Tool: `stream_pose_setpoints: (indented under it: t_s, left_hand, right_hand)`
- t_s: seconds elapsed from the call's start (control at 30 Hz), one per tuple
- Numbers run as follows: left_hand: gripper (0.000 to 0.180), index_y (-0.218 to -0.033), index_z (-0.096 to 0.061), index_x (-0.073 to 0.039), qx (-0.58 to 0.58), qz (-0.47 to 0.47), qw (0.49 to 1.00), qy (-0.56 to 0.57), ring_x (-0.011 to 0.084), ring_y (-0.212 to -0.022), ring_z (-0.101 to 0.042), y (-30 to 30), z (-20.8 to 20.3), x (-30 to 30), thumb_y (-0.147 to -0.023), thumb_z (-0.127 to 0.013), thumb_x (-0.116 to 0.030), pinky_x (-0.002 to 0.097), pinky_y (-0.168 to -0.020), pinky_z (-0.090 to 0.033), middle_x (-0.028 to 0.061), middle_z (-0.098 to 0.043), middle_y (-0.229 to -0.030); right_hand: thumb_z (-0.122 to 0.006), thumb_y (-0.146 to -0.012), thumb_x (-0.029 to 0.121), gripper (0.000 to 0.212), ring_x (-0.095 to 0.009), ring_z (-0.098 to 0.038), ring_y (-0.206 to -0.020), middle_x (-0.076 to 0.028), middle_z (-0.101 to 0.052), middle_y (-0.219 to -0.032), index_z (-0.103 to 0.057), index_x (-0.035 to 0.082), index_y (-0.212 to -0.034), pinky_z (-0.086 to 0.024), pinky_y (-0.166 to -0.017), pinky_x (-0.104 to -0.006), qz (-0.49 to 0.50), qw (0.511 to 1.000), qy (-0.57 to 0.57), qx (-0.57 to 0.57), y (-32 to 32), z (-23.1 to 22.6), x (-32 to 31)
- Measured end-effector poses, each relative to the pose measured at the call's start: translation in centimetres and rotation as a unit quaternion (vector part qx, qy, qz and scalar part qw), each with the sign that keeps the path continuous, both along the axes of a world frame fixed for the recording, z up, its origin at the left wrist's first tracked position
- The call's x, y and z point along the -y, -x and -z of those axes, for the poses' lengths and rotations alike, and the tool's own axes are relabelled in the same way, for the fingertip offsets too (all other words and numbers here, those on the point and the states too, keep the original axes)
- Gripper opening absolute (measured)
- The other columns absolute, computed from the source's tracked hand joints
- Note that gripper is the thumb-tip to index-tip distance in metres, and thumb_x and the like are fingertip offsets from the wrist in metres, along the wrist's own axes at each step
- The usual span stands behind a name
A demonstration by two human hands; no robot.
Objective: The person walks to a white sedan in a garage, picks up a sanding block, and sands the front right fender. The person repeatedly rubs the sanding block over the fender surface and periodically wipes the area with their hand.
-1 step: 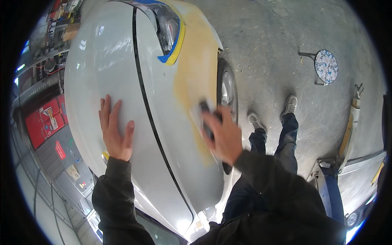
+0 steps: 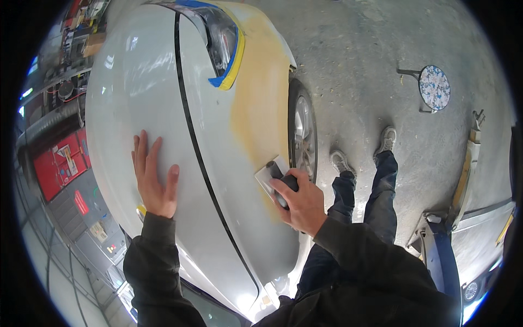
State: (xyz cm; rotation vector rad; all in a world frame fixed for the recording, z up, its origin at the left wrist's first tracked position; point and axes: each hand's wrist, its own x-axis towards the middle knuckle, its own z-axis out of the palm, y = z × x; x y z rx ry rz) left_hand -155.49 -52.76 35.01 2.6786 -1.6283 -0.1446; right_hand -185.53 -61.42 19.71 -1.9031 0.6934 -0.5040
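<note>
Fingers spread, my left hand (image 2: 155, 182) rests flat on the pale grey hood (image 2: 141, 98) of a car. My right hand (image 2: 302, 204) is wrapped round the black grip of a sanding block (image 2: 268, 173) with a flat, pale base. The block lies against the fender (image 2: 248, 191), at the lower part of a smooth yellowish filler patch (image 2: 264, 71) above the front wheel (image 2: 304, 128). My fingers hide part of the block. Farther forward, blue and yellow masking tape (image 2: 238, 57) edges the headlight (image 2: 220, 43).
A round, speckled stool (image 2: 435, 87) stands on the concrete floor (image 2: 354, 65) to the right. Beyond my legs at the lower right is a detached-looking car panel (image 2: 482, 229). A red cabinet (image 2: 62, 163) and cluttered shelves (image 2: 71, 49) line the left side.
My right hand has drawn the sanding block slightly back toward me along the fender; it was blurred by motion before. My left hand stays nearly in place on the hood.
</note>
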Motion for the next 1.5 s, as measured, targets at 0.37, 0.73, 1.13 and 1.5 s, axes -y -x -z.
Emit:
stream_pose_setpoints:
  t_s: [0.37,0.73,1.13,1.5]
  left_hand:
    - [0.07,-0.151,-0.058,-0.005,-0.014,-0.006,1.0,0.0,0.0446,-0.16,-0.032,0.3,-0.4,0.4,-0.105,-0.054,-0.057,0.062,-0.13,-0.022,0.0214,-0.041,-0.17]
    - [0.071,-0.15,-0.059,-0.005,-0.002,-0.006,1.0,-0.013,0.045,-0.161,-0.032,0.5,-0.4,0.4,-0.103,-0.055,-0.058,0.0624,-0.13,-0.023,0.0219,-0.042,-0.169]
    - [0.069,-0.15,-0.058,-0.003,-0.007,-0.001,1.0,-0.008,0.0449,-0.161,-0.031,0.5,-0.2,0.6,-0.103,-0.058,-0.053,0.0621,-0.13,-0.023,0.0225,-0.042,-0.17]
    - [0.072,-0.151,-0.058,-0.004,-0.011,0.0,1.0,-0.008,0.0457,-0.16,-0.032,0.3,-0.3,0.3,-0.103,-0.057,-0.057,0.0631,-0.129,-0.024,0.0227,-0.041,-0.169]
  right_hand:
    - [-0.076,-0.093,0.024,0.045,-0.038,-0.071,-0.096,-0.017,-0.056,-0.124,-0.062,0.02,-0.136,-0.06,-0.077,-0.0489,0.049,0.994,-0.092,-0.044,-6.9,1.5,7.2]
    - [-0.079,-0.09,0.017,0.045,-0.038,-0.072,-0.092,-0.017,-0.056,-0.121,-0.063,0.02,-0.132,-0.06,-0.071,-0.0463,0.028,0.998,-0.059,-0.025,-8.7,1.3,9.6]
    - [-0.079,-0.091,0.019,0.045,-0.035,-0.073,-0.085,-0.015,-0.057,-0.122,-0.062,0.021,-0.132,-0.06,-0.07,-0.0454,0.009,0.999,-0.023,-0.029,-6.5,0.1,7.1]
    - [-0.078,-0.091,0.019,0.042,-0.039,-0.072,-0.086,-0.018,-0.056,-0.118,-0.061,0.019,-0.129,-0.06,-0.069,-0.0465,0.015,0.999,-0.038,0.007,-5.2,0.3,6.2]
